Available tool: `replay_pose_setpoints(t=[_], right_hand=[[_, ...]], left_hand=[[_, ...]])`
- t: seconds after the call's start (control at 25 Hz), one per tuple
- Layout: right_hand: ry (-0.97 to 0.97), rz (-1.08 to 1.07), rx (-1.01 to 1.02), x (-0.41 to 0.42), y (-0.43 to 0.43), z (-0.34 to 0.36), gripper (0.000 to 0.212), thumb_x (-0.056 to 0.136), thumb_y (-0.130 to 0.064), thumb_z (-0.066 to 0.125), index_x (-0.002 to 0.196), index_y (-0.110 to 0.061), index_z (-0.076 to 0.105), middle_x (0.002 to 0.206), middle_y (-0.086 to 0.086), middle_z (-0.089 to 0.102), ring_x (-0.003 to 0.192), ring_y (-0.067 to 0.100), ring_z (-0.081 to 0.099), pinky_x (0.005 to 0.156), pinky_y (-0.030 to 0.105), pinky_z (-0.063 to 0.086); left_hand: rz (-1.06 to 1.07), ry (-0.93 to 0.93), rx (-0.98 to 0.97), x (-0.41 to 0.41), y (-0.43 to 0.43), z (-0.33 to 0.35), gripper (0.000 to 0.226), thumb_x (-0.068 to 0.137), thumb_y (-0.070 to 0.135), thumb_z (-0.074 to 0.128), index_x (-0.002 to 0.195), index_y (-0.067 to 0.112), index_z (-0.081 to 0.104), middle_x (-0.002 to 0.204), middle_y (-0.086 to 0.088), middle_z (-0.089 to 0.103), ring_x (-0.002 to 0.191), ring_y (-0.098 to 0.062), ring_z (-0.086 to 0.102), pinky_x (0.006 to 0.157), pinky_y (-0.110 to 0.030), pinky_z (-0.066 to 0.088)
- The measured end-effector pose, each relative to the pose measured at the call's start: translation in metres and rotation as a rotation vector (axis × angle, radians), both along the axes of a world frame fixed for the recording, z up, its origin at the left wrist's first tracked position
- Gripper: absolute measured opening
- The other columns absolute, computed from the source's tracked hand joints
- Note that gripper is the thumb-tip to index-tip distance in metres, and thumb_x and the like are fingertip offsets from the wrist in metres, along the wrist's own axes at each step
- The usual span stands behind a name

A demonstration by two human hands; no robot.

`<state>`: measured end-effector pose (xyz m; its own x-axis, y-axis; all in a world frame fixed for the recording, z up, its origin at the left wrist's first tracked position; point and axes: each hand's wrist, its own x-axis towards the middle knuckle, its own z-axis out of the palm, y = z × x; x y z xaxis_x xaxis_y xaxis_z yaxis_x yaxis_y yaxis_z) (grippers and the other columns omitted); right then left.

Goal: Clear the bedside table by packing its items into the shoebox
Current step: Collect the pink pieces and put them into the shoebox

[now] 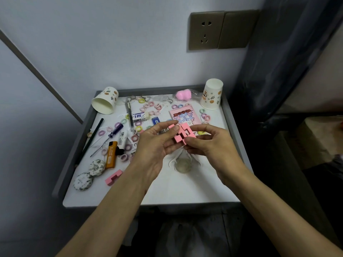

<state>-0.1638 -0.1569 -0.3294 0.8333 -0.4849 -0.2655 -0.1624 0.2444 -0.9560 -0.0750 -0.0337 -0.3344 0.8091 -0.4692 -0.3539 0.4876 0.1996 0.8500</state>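
Note:
Above the middle of the bedside table (185, 193), both hands hold a pink block puzzle (182, 133) made of interlocked pieces. My left hand (156, 147) pinches its left side with thumb on top. My right hand (209, 141) grips its right side. A separate pink puzzle piece (113, 177) lies on the table at the front left. No shoebox is in view.
The table carries one paper cup on its side (104, 102), one upside-down cup (212, 94), an orange lighter (111, 154), a screwdriver (109, 137), an eraser (140, 116), a pink card (183, 115), two round tins (89, 175), a small glass jar (183, 164) and several pastel rings.

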Motion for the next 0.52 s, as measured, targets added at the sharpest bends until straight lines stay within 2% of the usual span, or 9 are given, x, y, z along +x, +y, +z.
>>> replay_pose_setpoints(t=[0.24, 0.36, 0.44, 0.52], right_hand=[[-0.019, -0.039, -0.027, 0.002, -0.003, -0.007, 0.025, 0.08, -0.005, 0.076, 0.103, -0.011, 0.072, 0.082, 0.013, 0.074, 0.071, 0.025, 0.071, 0.071, 0.031, 0.058], [-0.029, -0.07, -0.054, 0.003, -0.001, -0.01, 0.024, 0.079, -0.007, 0.077, 0.102, -0.013, 0.073, 0.082, 0.012, 0.074, 0.073, 0.026, 0.072, 0.075, 0.036, 0.058], [-0.038, -0.073, -0.154, 0.002, -0.001, -0.01, 0.024, 0.08, -0.012, 0.077, 0.104, -0.015, 0.074, 0.082, 0.009, 0.074, 0.075, 0.024, 0.073, 0.078, 0.039, 0.059], [-0.033, -0.087, -0.351, -0.002, 0.0, -0.01, 0.028, 0.081, -0.018, 0.076, 0.109, -0.018, 0.073, 0.089, 0.001, 0.074, 0.079, 0.016, 0.071, 0.079, 0.036, 0.059]], left_hand=[[-0.039, -0.002, 0.003, -0.005, -0.005, -0.006, 0.019, 0.086, 0.006, 0.068, 0.105, 0.008, 0.071, 0.097, -0.012, 0.077, 0.086, -0.024, 0.075, 0.073, -0.031, 0.061], [0.002, -0.004, 0.016, -0.008, -0.01, -0.007, 0.02, 0.085, 0.008, 0.07, 0.105, 0.01, 0.072, 0.099, -0.012, 0.076, 0.088, -0.024, 0.074, 0.077, -0.032, 0.061], [0.027, 0.005, 0.005, -0.01, -0.015, -0.005, 0.021, 0.084, 0.008, 0.071, 0.105, 0.011, 0.073, 0.099, -0.01, 0.077, 0.087, -0.022, 0.075, 0.073, -0.029, 0.061], [0.027, 0.027, -0.032, -0.014, -0.019, -0.002, 0.027, 0.084, 0.008, 0.071, 0.11, 0.009, 0.072, 0.101, -0.011, 0.076, 0.089, -0.021, 0.074, 0.072, -0.028, 0.06]])
